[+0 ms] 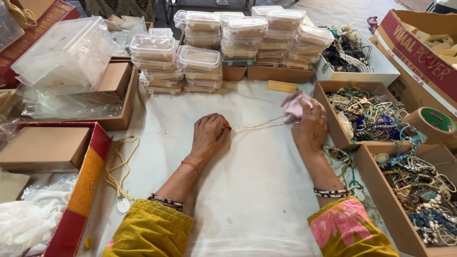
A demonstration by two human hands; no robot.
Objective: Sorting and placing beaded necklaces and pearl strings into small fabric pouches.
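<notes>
My left hand (209, 134) rests on the white cloth (257, 190) and pinches one end of a thin pearl strand (259, 126). The strand is stretched to the right, toward my right hand (310, 126). That hand is closed around a small pale pink cloth (294, 105) that wraps the strand's other end. Both hands are over the middle of the cloth-covered table. Bangles sit on both wrists.
Stacks of clear plastic lidded boxes (200, 66) stand at the back. Cardboard boxes full of tangled beaded jewellery (376, 116) line the right side, with a tape roll (433, 123) there. A cream bead necklace with a pendant (120, 171) lies left, beside a red box (85, 185).
</notes>
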